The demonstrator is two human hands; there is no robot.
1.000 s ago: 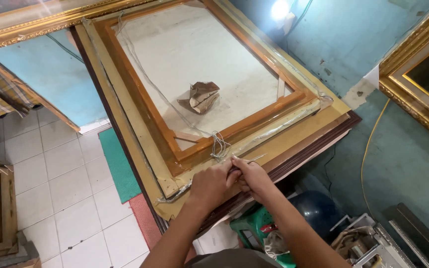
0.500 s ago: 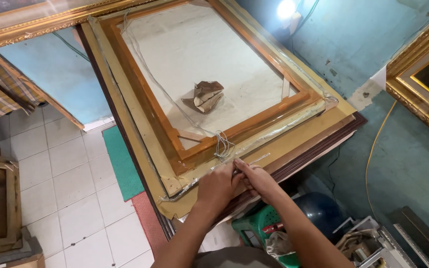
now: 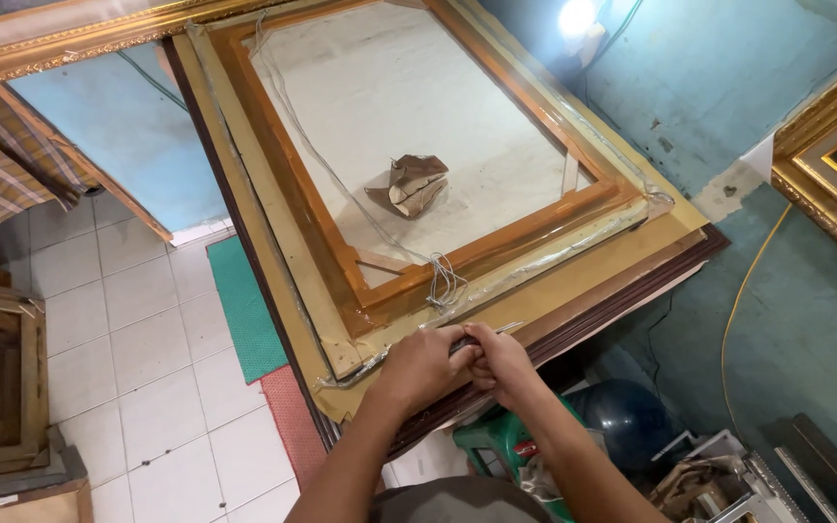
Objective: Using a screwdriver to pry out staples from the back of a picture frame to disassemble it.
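Both hands meet at the near edge of a large picture frame (image 3: 273, 223) that lies face down across a support, its back turned up. The left hand (image 3: 425, 365) and the right hand (image 3: 502, 360) touch each other, fingers curled and pinched on a strip of clear tape (image 3: 535, 266) that runs along the frame's lower border; the strip's end sits between the fingertips. Inside the orange-brown inner stretcher (image 3: 511, 237) lies the pale canvas back (image 3: 389, 97), with a crumpled piece of brown paper (image 3: 407, 184) resting near its middle. A thin hanging wire (image 3: 341, 189) crosses the canvas and ends in a tangle just above the hands. A green mat (image 3: 239, 310) lies on the white tiled floor (image 3: 138, 368) beside the frame, and a green stool (image 3: 501, 446) stands under the edge.
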